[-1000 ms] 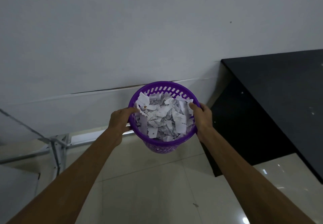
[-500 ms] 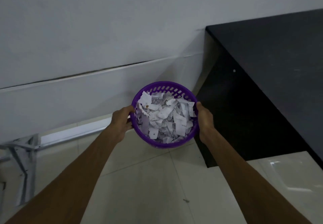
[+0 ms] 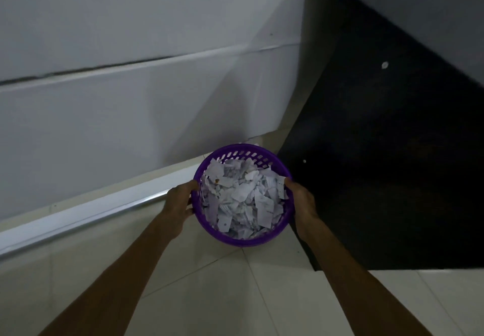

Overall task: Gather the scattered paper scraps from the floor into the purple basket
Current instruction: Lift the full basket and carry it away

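Grey-white wall (image 3: pixel 131 47) fills the far and left of view, w/ a dark horizontal seam across it and a pale metal strip (image 3: pixel 91 214) running along its base. Black cabinet (image 3: pixel 392 178) takes up the right side, its dark side panel reaching down to the floor; a couple of small pale specks on it. Cream tiled floor (image 3: pixel 209 296) spreads across the near part, grout lines visible. Both bare forearms reach in from the near edge toward centre. Purple basket (image 3: pixel 242 242) sits centre frame, in the corner area between wall base and cabinet; can't tell if it's resting on the floor or held just above it. It's round, w/ slotted holes under the rim on the far side. Left hand (image 3: pixel 178 204) grips the basket's left rim, fingers (image 3: pixel 192 185) wrapped around the edge. Right hand (image 3: pixel 302 199) grips the right rim, fingers curled over the edge the same way. Paper scraps (image 3: pixel 241 199) are inside the basket, a heaped pile of torn white pieces nearly up to the rim, some w/ faint print.
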Available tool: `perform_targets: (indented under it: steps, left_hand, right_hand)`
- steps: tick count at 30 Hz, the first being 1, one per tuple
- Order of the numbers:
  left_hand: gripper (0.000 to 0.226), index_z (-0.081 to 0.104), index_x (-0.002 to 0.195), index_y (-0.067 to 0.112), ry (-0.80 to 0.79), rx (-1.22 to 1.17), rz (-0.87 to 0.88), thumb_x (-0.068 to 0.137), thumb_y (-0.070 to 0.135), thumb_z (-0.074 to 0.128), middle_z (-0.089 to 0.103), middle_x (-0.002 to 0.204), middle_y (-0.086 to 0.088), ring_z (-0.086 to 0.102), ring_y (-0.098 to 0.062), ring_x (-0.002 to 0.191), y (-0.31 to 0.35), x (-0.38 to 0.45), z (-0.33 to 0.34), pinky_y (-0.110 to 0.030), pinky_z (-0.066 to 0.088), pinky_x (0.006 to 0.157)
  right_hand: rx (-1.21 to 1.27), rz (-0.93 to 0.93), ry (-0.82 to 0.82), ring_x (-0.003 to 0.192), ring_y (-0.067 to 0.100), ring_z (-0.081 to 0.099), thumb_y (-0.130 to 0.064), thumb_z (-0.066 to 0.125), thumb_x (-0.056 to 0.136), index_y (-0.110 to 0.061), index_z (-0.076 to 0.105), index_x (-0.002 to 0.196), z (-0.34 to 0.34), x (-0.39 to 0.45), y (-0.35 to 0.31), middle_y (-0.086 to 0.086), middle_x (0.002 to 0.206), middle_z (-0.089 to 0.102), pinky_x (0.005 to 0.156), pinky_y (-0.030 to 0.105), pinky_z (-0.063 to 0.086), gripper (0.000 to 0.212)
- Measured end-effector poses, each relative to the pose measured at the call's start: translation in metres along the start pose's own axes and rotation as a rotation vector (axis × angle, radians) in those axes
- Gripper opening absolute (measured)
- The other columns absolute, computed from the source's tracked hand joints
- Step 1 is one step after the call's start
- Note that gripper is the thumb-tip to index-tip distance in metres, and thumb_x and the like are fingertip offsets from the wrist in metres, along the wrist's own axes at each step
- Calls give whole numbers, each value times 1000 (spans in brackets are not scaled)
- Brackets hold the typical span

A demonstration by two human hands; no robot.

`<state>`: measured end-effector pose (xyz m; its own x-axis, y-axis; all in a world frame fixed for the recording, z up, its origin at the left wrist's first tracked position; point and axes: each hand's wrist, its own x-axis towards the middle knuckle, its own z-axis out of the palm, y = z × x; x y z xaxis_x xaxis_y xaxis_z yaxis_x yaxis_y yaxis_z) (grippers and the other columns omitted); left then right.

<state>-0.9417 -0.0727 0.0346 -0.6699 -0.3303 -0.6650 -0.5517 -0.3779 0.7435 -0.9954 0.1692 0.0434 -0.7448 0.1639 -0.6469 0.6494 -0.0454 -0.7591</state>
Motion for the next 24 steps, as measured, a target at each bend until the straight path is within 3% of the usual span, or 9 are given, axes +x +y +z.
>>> perform_targets:
  steps: [10,16,20,24]
  left_hand:
    - [16,62,99,9,-89,27,32,94,21,52,64,84,-2,59,-19,79,-46,72,11,-29,48,63]
    - [11,66,88,14,-117,-21,27,89,16,55,70,68,6,62,-14,69,-62,82,15,-23,50,56]
    - [12,65,92,14,-139,-12,63,91,17,54,68,79,2,62,-14,73,-68,88,13,-21,51,54]
    - [12,61,99,12,-140,-24,46,91,19,55,64,91,-2,59,-16,82,-74,94,7,-23,49,63]
  right_hand:
    - [64,42,28,102,30,66,-29,65,92,-10,65,123,6,74,55,12,110,70,95,47,53,36]
    - [47,35,25,102,30,64,-27,60,95,-8,62,126,4,82,71,14,115,68,94,44,52,37]
    - [25,-7,19,109,30,63,-28,60,95,-11,60,131,3,85,80,13,121,67,92,44,52,40]
    - [-52,-48,31,107,26,63,-31,60,95,-16,61,130,2,88,84,9,121,67,75,33,53,38]
